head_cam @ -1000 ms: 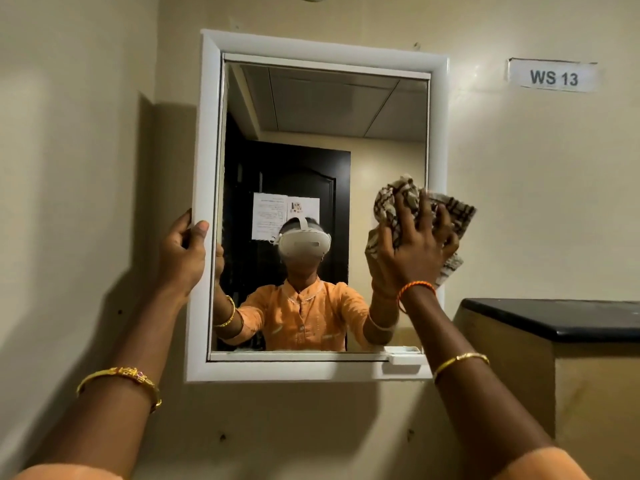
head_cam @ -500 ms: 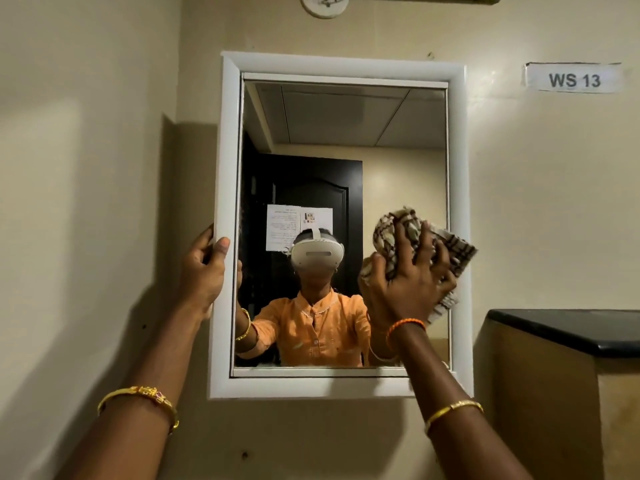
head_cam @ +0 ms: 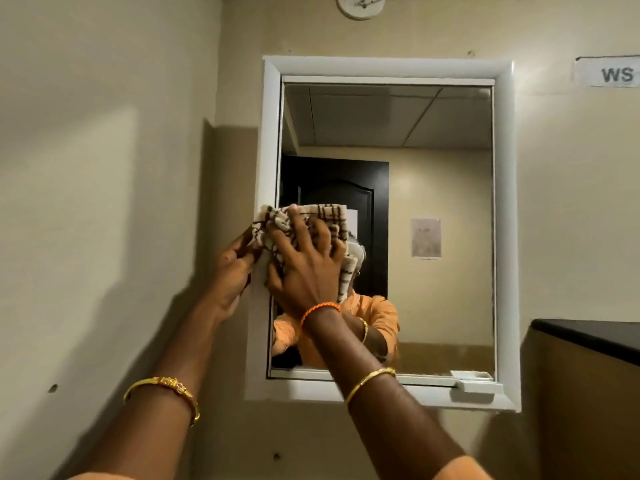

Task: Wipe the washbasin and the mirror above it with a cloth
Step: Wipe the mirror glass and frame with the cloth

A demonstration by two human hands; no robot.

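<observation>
A white-framed mirror (head_cam: 433, 133) hangs on the beige wall ahead. My right hand (head_cam: 306, 263) presses a cream cloth with dark brown checks (head_cam: 329, 220) flat against the glass at the mirror's left side, fingers spread over it. The cloth overlaps the left frame. My left hand (head_cam: 233, 268) grips the outer left edge of the frame, right beside the cloth. The glass reflects an orange-sleeved person, a dark door and a ceiling. The washbasin is out of view.
A side wall closes in on the left. At the lower right stands a ledge with a dark top (head_cam: 588, 336). A "WS" label (head_cam: 618, 73) sits on the wall at upper right, and a round fitting (head_cam: 360, 5) above the mirror.
My right hand has swept the cloth from the mirror's right edge across to its left edge. The view has shifted, so the mirror sits further right. My left hand keeps its hold on the frame.
</observation>
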